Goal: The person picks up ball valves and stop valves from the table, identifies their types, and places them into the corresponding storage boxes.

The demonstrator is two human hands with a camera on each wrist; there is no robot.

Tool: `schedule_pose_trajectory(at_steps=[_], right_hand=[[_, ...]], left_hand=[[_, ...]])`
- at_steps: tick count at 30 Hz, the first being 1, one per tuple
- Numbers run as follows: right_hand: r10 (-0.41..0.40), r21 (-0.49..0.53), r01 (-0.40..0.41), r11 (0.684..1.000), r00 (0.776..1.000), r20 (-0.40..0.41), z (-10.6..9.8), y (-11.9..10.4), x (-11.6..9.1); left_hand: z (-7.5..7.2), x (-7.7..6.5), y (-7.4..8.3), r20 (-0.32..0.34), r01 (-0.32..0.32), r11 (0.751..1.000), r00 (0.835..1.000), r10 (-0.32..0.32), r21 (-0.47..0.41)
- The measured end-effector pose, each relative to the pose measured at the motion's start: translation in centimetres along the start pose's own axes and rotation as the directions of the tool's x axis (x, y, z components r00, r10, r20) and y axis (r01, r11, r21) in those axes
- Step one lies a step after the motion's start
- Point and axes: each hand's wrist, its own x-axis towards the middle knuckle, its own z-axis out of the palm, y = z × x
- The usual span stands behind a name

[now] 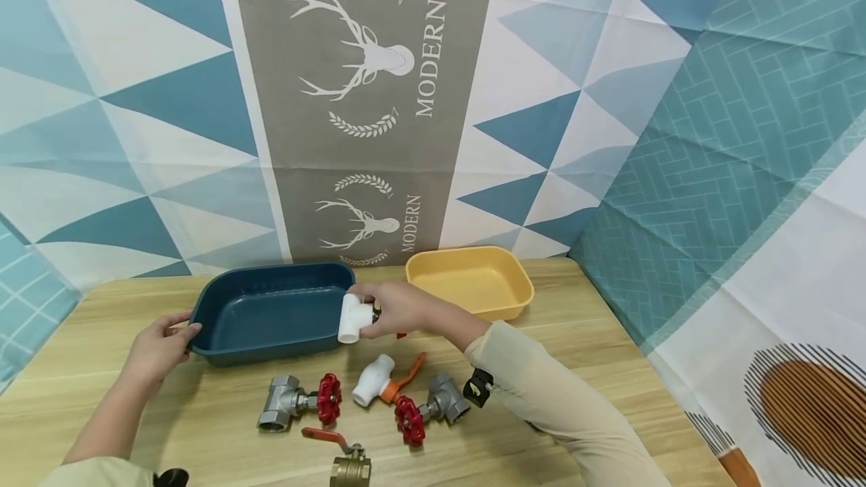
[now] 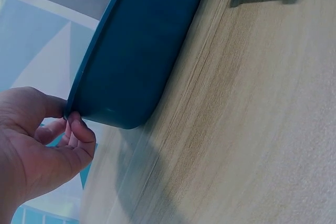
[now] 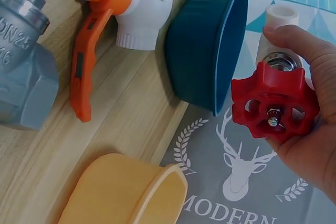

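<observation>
My left hand (image 1: 161, 346) pinches the left rim of a dark blue plastic basin (image 1: 277, 355), as the left wrist view also shows. A white plastic stop valve (image 1: 353, 319) with a red handwheel (image 3: 275, 100) is gripped in my right hand (image 1: 399, 308), raised at the basin's right end. In the head view the fingers and palm hide most of that wheel. Closer to me lie a grey metal valve (image 1: 280, 403) with a red wheel, a white ball valve (image 1: 373, 380) with an orange lever, and another grey valve (image 1: 446, 398) with a red wheel.
A yellow basin (image 1: 473, 288) stands at the back right, partly behind my right forearm. At the front edge of view lies a brass ball valve (image 1: 350, 468) with a red lever. Patterned cloth (image 1: 365, 149) hangs behind the wooden table (image 1: 223, 427).
</observation>
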Motion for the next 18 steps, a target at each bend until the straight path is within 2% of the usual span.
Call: schedule_pose_trajectory(at_steps=[18], right_hand=[[-0.008,-0.002,0.008,1.0,0.999,0.032,0.3,-0.7,1.6]], left_hand=[[-0.1,-0.1,-0.2,0.014,0.002,1.0,1.0,-0.002,-0.006]])
